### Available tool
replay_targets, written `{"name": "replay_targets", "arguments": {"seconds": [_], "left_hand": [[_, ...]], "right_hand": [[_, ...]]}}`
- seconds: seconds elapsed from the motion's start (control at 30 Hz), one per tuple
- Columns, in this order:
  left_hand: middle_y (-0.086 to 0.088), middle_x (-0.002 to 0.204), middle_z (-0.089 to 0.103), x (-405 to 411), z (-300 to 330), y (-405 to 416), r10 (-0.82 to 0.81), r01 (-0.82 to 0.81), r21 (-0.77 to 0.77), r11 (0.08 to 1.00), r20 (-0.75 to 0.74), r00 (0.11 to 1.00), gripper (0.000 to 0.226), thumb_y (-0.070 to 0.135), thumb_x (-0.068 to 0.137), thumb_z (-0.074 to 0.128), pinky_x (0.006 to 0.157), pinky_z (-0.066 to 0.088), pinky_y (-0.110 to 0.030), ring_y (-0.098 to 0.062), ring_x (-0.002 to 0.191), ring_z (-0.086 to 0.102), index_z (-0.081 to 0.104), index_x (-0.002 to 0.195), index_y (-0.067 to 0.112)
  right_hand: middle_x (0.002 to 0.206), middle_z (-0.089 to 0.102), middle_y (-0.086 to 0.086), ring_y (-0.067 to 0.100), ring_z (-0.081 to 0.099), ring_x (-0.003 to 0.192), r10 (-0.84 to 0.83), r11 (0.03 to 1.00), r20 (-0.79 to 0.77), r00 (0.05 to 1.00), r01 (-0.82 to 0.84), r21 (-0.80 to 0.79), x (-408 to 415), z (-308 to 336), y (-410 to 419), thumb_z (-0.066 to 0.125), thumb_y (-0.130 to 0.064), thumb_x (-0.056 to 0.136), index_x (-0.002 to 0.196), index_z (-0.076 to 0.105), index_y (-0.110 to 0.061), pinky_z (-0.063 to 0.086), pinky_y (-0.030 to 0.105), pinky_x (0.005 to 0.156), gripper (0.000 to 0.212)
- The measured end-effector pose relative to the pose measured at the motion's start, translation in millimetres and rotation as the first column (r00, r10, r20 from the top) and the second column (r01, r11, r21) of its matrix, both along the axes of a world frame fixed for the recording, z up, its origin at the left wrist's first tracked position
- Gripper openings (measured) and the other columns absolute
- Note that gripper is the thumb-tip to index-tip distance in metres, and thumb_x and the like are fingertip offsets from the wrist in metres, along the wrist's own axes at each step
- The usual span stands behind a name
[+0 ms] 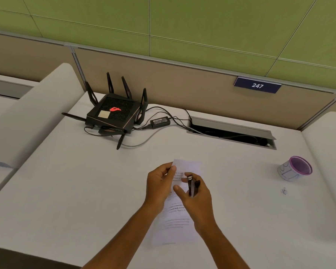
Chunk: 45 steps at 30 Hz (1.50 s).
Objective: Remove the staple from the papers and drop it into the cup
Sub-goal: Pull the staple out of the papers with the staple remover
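Observation:
White printed papers (175,220) lie on the white desk (85,181) in front of me. My left hand (158,183) pinches their upper left corner and lifts it a little. My right hand (197,197) grips a black and metal staple remover (192,184), held upright over the sheet just right of that corner, its jaws toward the top. The staple itself is too small to make out. The cup (295,170), white with a purple rim and inside, lies tilted on the desk at the far right, apart from both hands.
A black router (113,113) with several antennas, its power brick (160,121) and cables sit at the back of the desk. An open cable hatch (231,132) lies behind the papers. A small scribbled mark (284,190) is near the cup. Padded side dividers flank the desk.

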<state>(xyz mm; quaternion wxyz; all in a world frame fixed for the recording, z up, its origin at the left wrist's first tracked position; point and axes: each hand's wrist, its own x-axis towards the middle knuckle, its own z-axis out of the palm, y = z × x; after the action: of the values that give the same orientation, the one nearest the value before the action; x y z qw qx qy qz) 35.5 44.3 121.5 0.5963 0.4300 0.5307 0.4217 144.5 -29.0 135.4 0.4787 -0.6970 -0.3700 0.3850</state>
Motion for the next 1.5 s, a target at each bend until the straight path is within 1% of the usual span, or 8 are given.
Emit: {"name": "replay_targets", "arguments": {"seconds": [0.13, 0.23, 0.57, 0.7, 0.93, 1.23, 1.33, 1.5], "left_hand": [[0.009, 0.112, 0.080, 6, 8, -8, 0.038, -0.037, -0.017, 0.999, 0.053, 0.998, 0.026, 0.032, 0.097, 0.071, 0.093, 0.064, -0.038, -0.016, 0.106, 0.076, 0.076, 0.122, 0.026], [0.010, 0.110, 0.080, 9, 16, -15, 0.034, -0.033, -0.013, 0.999, 0.101, 0.994, 0.021, 0.032, 0.097, 0.071, 0.095, 0.063, -0.037, -0.015, 0.106, 0.076, 0.079, 0.115, 0.028], [0.019, 0.123, 0.075, 1, 32, -30, -0.019, 0.014, 0.166, 0.986, 0.025, 1.000, 0.026, 0.034, 0.098, 0.068, 0.094, 0.061, -0.027, -0.006, 0.117, 0.069, 0.075, 0.123, 0.032], [0.025, 0.131, 0.067, -3, 33, -34, -0.015, 0.048, 0.323, 0.945, -0.106, 0.994, 0.033, 0.042, 0.094, 0.068, 0.094, 0.057, -0.018, 0.000, 0.120, 0.065, 0.069, 0.127, 0.038], [0.022, 0.138, 0.057, 3, 32, -38, -0.038, 0.154, 0.468, 0.870, -0.247, 0.968, 0.046, 0.049, 0.091, 0.070, 0.092, 0.059, -0.020, -0.012, 0.122, 0.061, 0.060, 0.135, 0.037], [0.026, 0.144, 0.048, 12, 29, -32, -0.175, 0.279, 0.423, 0.862, -0.267, 0.948, 0.066, 0.053, 0.088, 0.074, 0.099, 0.055, -0.016, -0.007, 0.132, 0.054, 0.045, 0.145, 0.036], [0.028, 0.144, 0.047, 12, 31, -29, -0.252, 0.339, 0.370, 0.865, -0.265, 0.931, 0.069, 0.049, 0.087, 0.076, 0.099, 0.053, -0.013, 0.001, 0.133, 0.050, 0.041, 0.146, 0.039], [0.034, 0.144, 0.045, 5, 29, -23, -0.356, 0.421, 0.284, 0.861, -0.255, 0.899, 0.070, 0.041, 0.088, 0.079, 0.096, 0.053, -0.014, 0.008, 0.131, 0.049, 0.037, 0.143, 0.048]], "right_hand": [[0.114, 0.073, -0.024, -0.006, 0.067, 0.106, -0.021, 0.999, 0.004, 1.000, 0.020, 0.033, -3, 7, 1, 0.086, -0.042, 0.079, 0.123, 0.065, -0.039, 0.052, 0.004, 0.082, 0.049], [0.106, 0.074, -0.025, 0.003, 0.071, 0.097, -0.021, 0.998, 0.001, 1.000, 0.021, 0.056, 0, 11, 0, 0.085, -0.048, 0.074, 0.122, 0.068, -0.038, 0.057, 0.013, 0.081, 0.052], [0.095, 0.081, 0.007, 0.029, 0.075, 0.086, -0.130, 0.990, -0.366, 0.922, 0.140, 0.001, 33, 23, 4, 0.082, -0.009, 0.085, 0.102, 0.080, -0.018, 0.057, 0.033, 0.063, 0.019], [0.113, 0.078, 0.015, 0.045, 0.071, 0.109, -0.124, 0.992, -0.506, 0.854, 0.107, -0.062, 50, 28, 8, 0.082, -0.008, 0.083, 0.114, 0.078, -0.013, 0.052, 0.064, 0.097, 0.032], [0.122, 0.074, 0.019, 0.035, 0.073, 0.104, -0.075, 0.995, -0.678, 0.732, 0.099, -0.004, 57, 44, 11, 0.074, -0.002, 0.088, 0.122, 0.072, -0.003, 0.060, 0.041, 0.081, 0.035], [0.117, 0.077, 0.015, 0.034, 0.073, 0.102, -0.076, 0.995, -0.645, 0.760, 0.099, 0.000, 44, 48, 12, 0.079, -0.017, 0.087, 0.122, 0.075, -0.012, 0.049, 0.059, 0.105, 0.035], [0.098, 0.079, 0.004, 0.028, 0.070, 0.086, -0.086, 0.995, -0.609, 0.789, 0.099, -0.013, 35, 53, 8, 0.083, -0.033, 0.080, 0.115, 0.079, -0.019, 0.055, 0.049, 0.085, 0.038], [0.060, 0.057, -0.001, 0.017, 0.031, 0.054, -0.017, 0.999, -0.604, 0.796, 0.042, 0.027, 34, 54, 3, 0.079, -0.039, 0.080, 0.114, 0.080, -0.016, 0.019, 0.038, 0.059, 0.041]]}}
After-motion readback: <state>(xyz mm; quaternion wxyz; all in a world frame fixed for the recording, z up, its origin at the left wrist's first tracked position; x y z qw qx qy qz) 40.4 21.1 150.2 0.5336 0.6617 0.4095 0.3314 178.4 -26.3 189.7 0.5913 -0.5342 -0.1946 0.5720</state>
